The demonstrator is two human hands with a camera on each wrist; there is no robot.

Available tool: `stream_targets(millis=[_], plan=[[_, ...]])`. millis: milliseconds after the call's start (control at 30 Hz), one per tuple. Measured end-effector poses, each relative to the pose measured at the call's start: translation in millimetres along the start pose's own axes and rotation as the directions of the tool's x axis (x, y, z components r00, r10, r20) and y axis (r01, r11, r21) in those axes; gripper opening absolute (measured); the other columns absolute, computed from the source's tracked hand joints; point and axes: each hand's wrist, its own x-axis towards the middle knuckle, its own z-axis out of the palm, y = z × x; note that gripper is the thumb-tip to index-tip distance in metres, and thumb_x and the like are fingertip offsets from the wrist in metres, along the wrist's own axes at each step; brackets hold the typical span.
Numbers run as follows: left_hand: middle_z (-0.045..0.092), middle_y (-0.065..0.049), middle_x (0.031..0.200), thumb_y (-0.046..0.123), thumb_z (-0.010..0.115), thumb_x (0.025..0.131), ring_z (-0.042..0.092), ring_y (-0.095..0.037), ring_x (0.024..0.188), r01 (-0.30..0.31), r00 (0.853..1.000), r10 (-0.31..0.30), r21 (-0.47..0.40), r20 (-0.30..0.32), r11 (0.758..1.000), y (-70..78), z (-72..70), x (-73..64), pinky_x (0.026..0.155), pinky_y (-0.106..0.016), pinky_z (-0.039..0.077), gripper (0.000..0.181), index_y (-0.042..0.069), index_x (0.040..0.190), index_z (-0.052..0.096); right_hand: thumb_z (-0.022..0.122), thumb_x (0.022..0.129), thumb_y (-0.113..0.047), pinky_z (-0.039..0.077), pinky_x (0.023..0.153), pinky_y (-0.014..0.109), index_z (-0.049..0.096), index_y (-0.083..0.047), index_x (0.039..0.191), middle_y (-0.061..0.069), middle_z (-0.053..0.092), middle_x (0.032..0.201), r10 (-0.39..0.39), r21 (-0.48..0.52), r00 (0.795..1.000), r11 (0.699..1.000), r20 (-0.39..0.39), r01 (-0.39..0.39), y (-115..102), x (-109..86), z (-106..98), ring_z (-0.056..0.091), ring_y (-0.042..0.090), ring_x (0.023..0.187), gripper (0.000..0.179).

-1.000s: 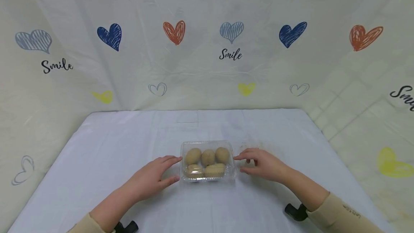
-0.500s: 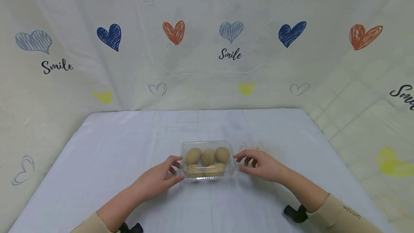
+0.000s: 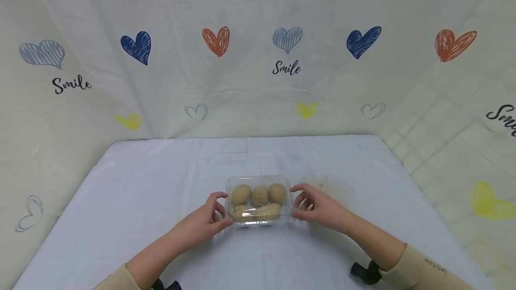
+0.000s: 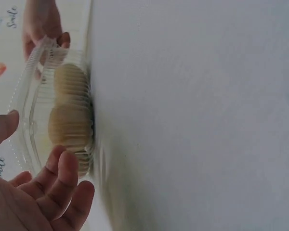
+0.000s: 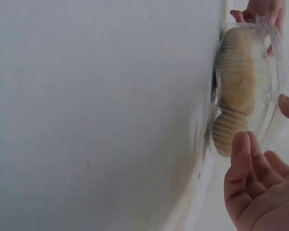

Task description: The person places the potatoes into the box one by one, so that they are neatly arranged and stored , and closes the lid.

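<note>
On the white table sits a clear plastic clamshell box, holding several rounded tan pieces that look like potatoes or kiwifruit. My left hand is at the box's left end, fingers loosely bent, with the thumb by the near corner. At the right end, my right hand has its index fingertip and thumb close to the edge. From the left wrist, the thumb shows near the rim and the fingers near the ribbed side wall. The right wrist view shows fingers similarly placed.
A white cloth covers the table, with a faint brownish stain right of the box. Behind stands a pale curtain printed with hearts and "Smile". A black wrist mount hangs below the right sleeve.
My left hand has shifted right to the box, its fingers bending and its thumb reaching the near corner. My right hand has moved slightly left against the right edge. The box stays put.
</note>
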Motion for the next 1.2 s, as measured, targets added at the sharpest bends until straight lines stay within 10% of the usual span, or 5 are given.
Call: stream_targets(millis=[433, 733, 1200], plan=[[0.066, -0.005, 0.092, 0.028, 0.063, 0.099, 0.063, -0.02, 0.075, 0.0, 0.995, 0.023, -0.23, 0.099, 0.973, -2.7, 2.3, 4.4, 0.064, -0.03, 0.047, 0.084, 0.016, 0.159, 0.005, 0.072, 0.092, -0.015, 0.051, 0.058, 0.032, 0.023, -0.009, 0.156, 0.008, 0.064, 0.095, 0.102, 0.23, 0.991, 0.966, 0.087, -0.119, 0.8, 0.9, 5.8, 0.063, 0.027, 0.078, 0.081], [0.066, -0.008, 0.082, 0.019, 0.061, 0.1, 0.064, -0.021, 0.077, 0.043, 0.993, -0.001, -0.345, 0.122, 0.938, 2.4, 1.9, 3.0, 0.07, -0.031, 0.051, 0.085, 0.019, 0.16, 0.001, 0.066, 0.094, -0.01, 0.052, 0.064, 0.031, 0.012, -0.017, 0.16, 0.009, 0.063, 0.089, 0.094, 0.431, 0.984, 0.89, 0.152, -0.151, 7.6, 1.1, 10.9, 0.06, 0.022, 0.077, 0.085], [0.064, -0.01, 0.08, 0.009, 0.057, 0.1, 0.064, -0.024, 0.076, 0.068, 0.991, -0.002, -0.473, 0.137, 0.878, 2.7, 4.5, 2.5, 0.07, -0.036, 0.053, 0.086, 0.022, 0.16, -0.003, 0.067, 0.095, -0.012, 0.052, 0.065, 0.034, 0.012, -0.021, 0.16, 0.009, 0.061, 0.085, 0.108, 0.438, 0.981, 0.883, 0.162, -0.17, 4.7, 0.9, 12.9, 0.056, 0.022, 0.072, 0.085]])
